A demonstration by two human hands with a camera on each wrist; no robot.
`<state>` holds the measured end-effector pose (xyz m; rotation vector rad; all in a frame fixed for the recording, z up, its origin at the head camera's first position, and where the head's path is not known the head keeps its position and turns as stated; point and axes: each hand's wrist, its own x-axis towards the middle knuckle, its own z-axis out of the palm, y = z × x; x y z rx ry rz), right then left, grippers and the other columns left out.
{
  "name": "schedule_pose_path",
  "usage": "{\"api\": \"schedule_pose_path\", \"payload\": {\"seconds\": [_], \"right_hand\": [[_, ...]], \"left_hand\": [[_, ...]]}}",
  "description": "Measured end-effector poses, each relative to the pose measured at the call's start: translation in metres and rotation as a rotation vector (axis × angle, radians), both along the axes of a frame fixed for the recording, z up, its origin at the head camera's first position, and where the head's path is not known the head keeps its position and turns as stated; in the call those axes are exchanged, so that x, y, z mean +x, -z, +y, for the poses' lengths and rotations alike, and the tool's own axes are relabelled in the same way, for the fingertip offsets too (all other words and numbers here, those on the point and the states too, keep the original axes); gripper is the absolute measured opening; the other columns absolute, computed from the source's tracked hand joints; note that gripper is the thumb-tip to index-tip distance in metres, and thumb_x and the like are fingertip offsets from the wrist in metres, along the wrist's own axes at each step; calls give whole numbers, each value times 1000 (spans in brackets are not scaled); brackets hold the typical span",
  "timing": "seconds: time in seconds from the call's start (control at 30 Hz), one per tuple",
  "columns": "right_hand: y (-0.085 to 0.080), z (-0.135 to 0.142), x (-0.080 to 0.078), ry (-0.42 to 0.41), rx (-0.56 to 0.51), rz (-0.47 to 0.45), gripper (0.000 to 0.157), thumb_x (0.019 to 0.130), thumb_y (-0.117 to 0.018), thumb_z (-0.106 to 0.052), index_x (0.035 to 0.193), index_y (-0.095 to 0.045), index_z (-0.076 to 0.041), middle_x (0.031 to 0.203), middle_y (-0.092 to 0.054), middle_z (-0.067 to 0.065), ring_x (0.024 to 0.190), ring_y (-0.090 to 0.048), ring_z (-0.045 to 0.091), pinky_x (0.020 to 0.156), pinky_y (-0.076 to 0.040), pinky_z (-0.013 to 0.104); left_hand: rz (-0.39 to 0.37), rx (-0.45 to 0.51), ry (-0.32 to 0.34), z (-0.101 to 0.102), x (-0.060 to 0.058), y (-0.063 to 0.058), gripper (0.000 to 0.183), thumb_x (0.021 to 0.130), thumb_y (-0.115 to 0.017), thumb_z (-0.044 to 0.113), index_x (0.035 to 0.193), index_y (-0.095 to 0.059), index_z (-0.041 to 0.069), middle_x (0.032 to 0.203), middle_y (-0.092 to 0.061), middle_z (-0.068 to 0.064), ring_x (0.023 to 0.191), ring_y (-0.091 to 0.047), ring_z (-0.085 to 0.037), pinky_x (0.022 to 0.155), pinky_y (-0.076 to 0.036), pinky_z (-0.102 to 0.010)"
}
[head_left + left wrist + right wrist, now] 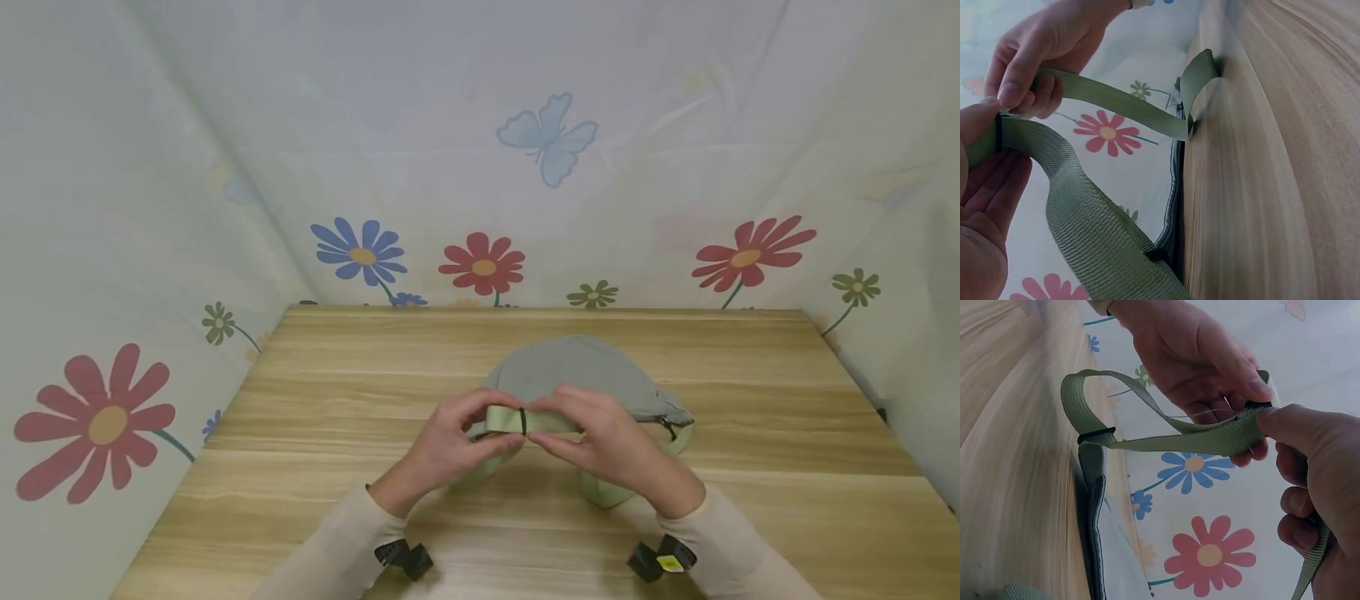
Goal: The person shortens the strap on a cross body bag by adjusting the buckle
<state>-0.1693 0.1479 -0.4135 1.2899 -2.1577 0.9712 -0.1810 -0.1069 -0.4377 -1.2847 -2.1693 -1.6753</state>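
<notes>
Nearest you, at the bottom of the head view, your two pale sleeves [330,542] reach in from either side, with a small black camera [405,558] at the left wrist and a second camera [660,558] at the right. Just beyond, your left hand [446,433] and right hand [611,437] meet in the middle, raised above the table. Both grips are narrow: thumb and fingers of each pinch a light green strap [504,419], one hand on either side of a thin black slider [523,421]. In the right wrist view, more strap passes under your right hand's curled fingers. The strap doubles into a small loop beside the slider, and slack hangs below your right hand.

Behind your hands, the strap's grey bag [573,371] lies on the wood-grained table [337,375], its rounded edge away from you. A second black slider [1096,435] sits on the strap near one end of the bag.

The step in hand looks like working the strap through the slider to set its length. The next move seems to call for a steady pinch on the slider while the other hand feeds the webbing flat, without twisting.

Farthest off, a pale cloth wall [420,108] shows printed flowers and a blue butterfly [551,142].
</notes>
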Motion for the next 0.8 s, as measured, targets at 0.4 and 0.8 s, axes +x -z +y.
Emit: {"api": "schedule_pose_path", "payload": {"seconds": [0.4,0.8], "right_hand": [[4,11,-4,22,-20,68,24,104,-74,-28,118,-74,-8,102,-70,-1,78,-59,5,67,-50,13],[8,7,-4,-1,-42,41,27,106,-70,-32,118,-74,-8,102,-71,-1,79,-61,5,67,-51,13]], "left_hand": [[-38,-78,-110,-3,3,-7,35,92,-84,3,125,-72,7,119,-78,-9,107,-71,-10,100,-63,-37],[-5,-132,-136,-5,1,-5,35,90,-88,8,122,-74,11,114,-77,-4,103,-71,-10,96,-63,-33]]}}
